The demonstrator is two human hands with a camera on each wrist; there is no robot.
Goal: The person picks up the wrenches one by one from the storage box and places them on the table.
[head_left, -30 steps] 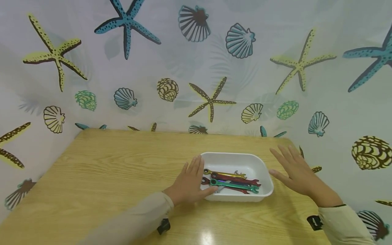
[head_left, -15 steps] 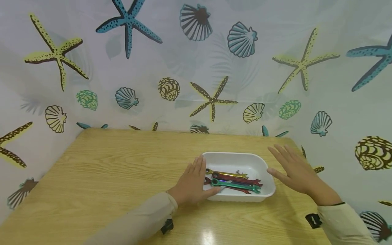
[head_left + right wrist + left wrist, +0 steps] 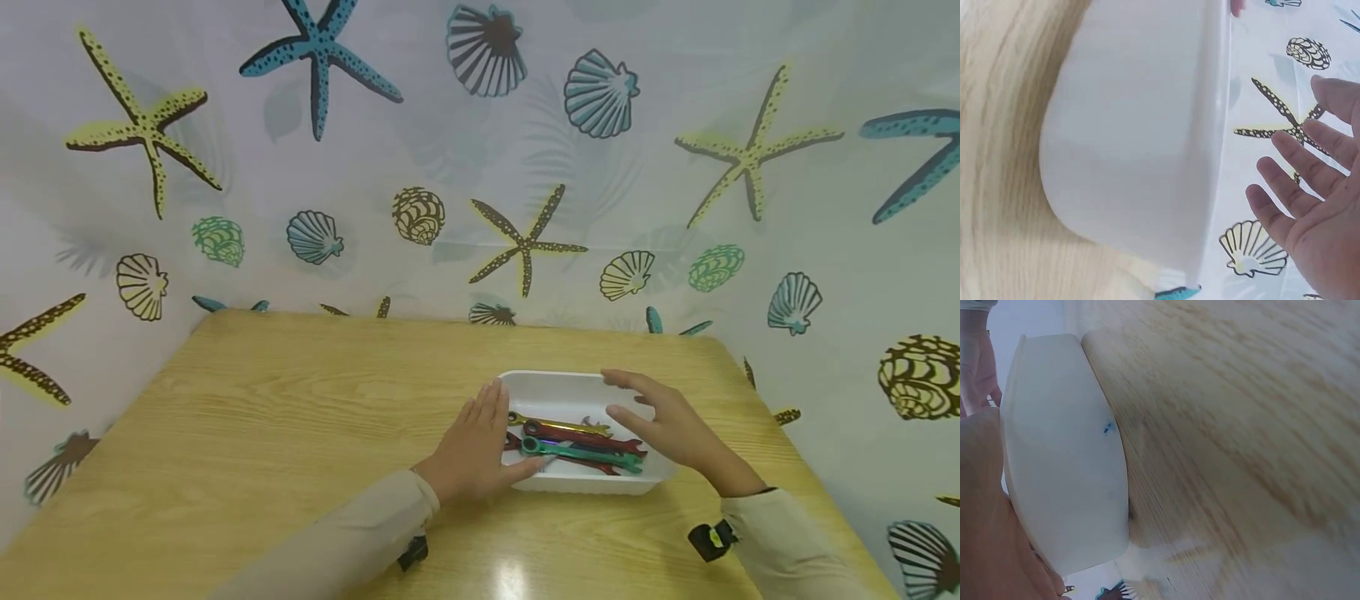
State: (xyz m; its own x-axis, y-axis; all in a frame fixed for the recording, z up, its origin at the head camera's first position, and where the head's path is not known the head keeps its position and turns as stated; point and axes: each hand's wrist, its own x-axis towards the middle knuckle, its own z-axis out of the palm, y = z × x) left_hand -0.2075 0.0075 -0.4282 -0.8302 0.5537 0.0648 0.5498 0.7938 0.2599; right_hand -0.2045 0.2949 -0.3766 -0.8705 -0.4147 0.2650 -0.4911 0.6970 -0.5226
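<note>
A white plastic tub (image 3: 551, 383) stands on the wooden table, right of its middle. Inside it lies a loose pile of combination wrenches, among them a gold one (image 3: 566, 425), a red one (image 3: 581, 435) and a green one (image 3: 585, 453) on top. My left hand (image 3: 474, 446) rests at the tub's left end with straight fingers, thumb over the near rim. My right hand (image 3: 667, 423) hovers over the right end, fingers spread and slightly bent, holding nothing. In the right wrist view, that hand (image 3: 1319, 194) is apart from the tub's outer wall (image 3: 1135, 137).
The wooden tabletop (image 3: 315, 400) stretches away to the left of the tub. Behind it and at both sides hangs a pale cloth (image 3: 360, 150) printed with starfish and shells. A black strap (image 3: 711, 540) is on the right wrist.
My right hand has moved left, from beside the tub to above its right end. The left hand has stayed at the left end, and the wrenches lie as before.
</note>
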